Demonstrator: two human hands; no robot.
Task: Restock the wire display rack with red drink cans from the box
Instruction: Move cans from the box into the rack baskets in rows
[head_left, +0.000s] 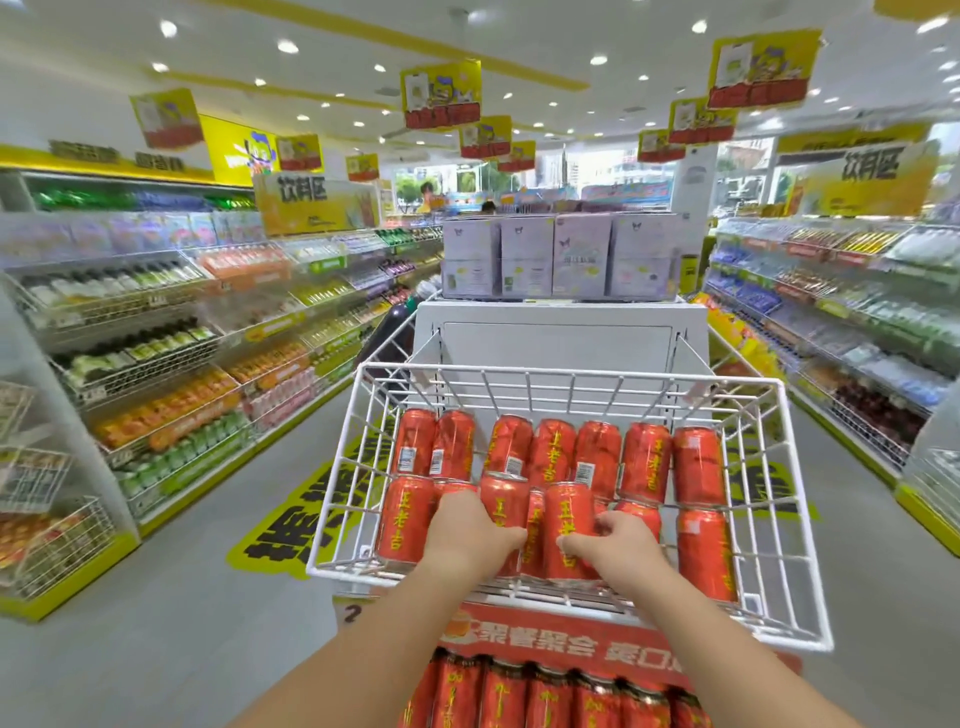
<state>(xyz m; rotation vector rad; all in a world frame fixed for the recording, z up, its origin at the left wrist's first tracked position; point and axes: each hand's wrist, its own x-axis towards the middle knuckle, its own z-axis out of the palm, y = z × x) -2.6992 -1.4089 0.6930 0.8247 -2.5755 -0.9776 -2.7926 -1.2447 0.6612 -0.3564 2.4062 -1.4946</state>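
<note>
A white wire display rack (800, 566) hangs in front of me, holding several red drink cans with yellow lettering in two rows. My left hand (470, 530) grips a red can (503, 506) in the front row. My right hand (615, 540) grips the neighbouring red can (569, 519), fingers curled round its side. Both cans stand upright inside the rack, near its front middle. Below the rack, more red cans (550, 696) fill a lower tier behind a red sign strip (571, 644). The box is not in view.
Boxes in pale purple (558, 257) sit on top of the white display stand (561, 332) behind the rack. Long drink shelves (156, 364) line the aisle on the left and shelves (841, 332) on the right. Grey floor runs on both sides.
</note>
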